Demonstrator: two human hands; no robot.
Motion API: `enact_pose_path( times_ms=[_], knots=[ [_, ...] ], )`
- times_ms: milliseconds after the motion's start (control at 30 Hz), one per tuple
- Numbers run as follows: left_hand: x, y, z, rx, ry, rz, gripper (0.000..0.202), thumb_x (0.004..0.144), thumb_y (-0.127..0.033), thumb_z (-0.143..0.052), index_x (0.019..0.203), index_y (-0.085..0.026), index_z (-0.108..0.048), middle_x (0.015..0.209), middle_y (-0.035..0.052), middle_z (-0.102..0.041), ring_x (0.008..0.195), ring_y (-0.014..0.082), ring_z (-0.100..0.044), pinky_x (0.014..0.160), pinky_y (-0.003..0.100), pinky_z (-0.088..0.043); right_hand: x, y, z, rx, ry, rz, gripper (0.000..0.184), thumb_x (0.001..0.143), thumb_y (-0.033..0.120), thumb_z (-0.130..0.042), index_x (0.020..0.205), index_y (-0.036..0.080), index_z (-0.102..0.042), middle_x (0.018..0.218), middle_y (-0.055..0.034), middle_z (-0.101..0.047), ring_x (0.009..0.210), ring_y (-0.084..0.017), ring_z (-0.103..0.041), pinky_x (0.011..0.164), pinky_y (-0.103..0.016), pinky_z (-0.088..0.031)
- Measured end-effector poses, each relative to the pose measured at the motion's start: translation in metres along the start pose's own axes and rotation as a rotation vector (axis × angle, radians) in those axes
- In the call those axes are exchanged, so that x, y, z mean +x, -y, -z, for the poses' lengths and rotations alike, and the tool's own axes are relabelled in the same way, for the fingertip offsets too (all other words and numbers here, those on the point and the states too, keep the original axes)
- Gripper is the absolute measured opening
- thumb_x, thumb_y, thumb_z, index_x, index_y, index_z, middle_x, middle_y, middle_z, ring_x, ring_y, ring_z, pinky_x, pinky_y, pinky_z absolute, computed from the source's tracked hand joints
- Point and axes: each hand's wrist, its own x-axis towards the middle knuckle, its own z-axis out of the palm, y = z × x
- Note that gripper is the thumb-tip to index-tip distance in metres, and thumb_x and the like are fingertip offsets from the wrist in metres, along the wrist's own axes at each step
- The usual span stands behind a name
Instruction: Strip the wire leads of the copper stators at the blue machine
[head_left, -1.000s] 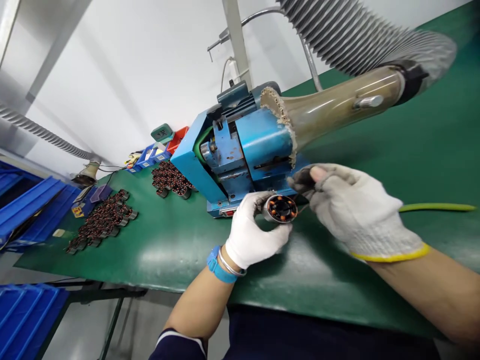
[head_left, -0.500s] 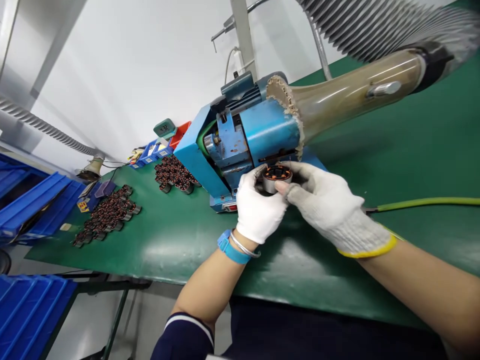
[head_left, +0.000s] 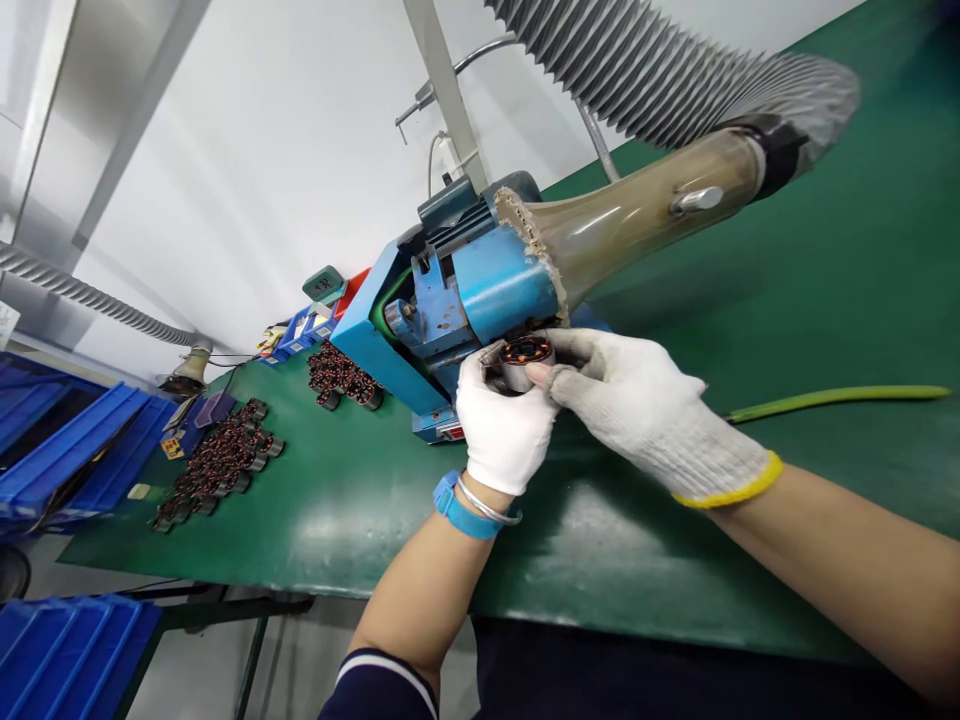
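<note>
Between my two gloved hands is a motor stator, a short metal cylinder with copper windings showing in its open top. My left hand, in a white glove, grips it from the left side. On the other side my right hand holds it too, its bare thumb tip pressed to the metal wall. The stator is right at the front of a blue belt-driven machine. Whether it touches the machine is hidden by my hands.
A tan suction funnel with a grey ribbed hose runs rightward from the machine. Two clusters of stators stand left on the green table. Green-handled pliers lie right. Blue bins stand at far left.
The camera view has shifted, so the machine and hose appear further left. Both hands keep their hold on the stator, near the machine's front.
</note>
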Motion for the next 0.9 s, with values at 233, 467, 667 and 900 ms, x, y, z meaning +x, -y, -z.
enact_pose_path(
  times_ms=[233, 467, 667, 900],
  knots=[
    [-0.001, -0.001, -0.006, -0.081, -0.017, -0.002, 0.052, 0.057, -0.024, -0.094, 0.099, -0.021, -0.064, 0.098, 0.0051, -0.078, 0.094, 0.0221, -0.075, 0.099, 0.039, -0.059, 0.001, 0.003, 0.000, 0.121, 0.010, -0.024, 0.037, 0.073, 0.025, -0.076, 0.110, 0.018, -0.081, 0.100, -0.0070, -0.083, 0.095, -0.029, -0.079, 0.087, -0.036, -0.066],
    [-0.002, -0.001, -0.006, -0.109, 0.008, 0.035, 0.058, 0.054, -0.029, -0.099, 0.099, -0.021, -0.062, 0.098, 0.0052, -0.076, 0.094, 0.0217, -0.073, 0.094, 0.038, -0.060, -0.001, 0.001, 0.000, 0.154, -0.014, -0.041, 0.035, 0.072, 0.031, -0.080, 0.105, 0.020, -0.079, 0.100, -0.0079, -0.083, 0.096, -0.031, -0.079, 0.088, -0.040, -0.067],
    [-0.031, 0.007, 0.006, -0.145, 0.016, 0.084, 0.064, 0.054, -0.030, -0.100, 0.101, -0.022, -0.058, 0.090, 0.0013, -0.073, 0.081, 0.0191, -0.071, 0.082, 0.037, -0.061, -0.028, -0.011, 0.005, -0.020, 0.010, -0.029, 0.048, 0.067, 0.040, -0.084, 0.111, 0.022, -0.075, 0.105, -0.0109, -0.081, 0.092, -0.034, -0.079, 0.079, -0.044, -0.068],
    [-0.039, 0.022, 0.019, -0.089, 0.122, -0.145, 0.052, 0.063, -0.028, -0.096, 0.099, -0.023, -0.058, 0.091, 0.0017, -0.069, 0.081, 0.0186, -0.068, 0.077, 0.034, -0.060, -0.040, -0.011, 0.006, -0.137, -0.017, 0.139, 0.039, 0.080, 0.060, -0.078, 0.102, 0.027, -0.078, 0.103, -0.0086, -0.081, 0.096, -0.034, -0.077, 0.090, -0.049, -0.066]
  ],
)
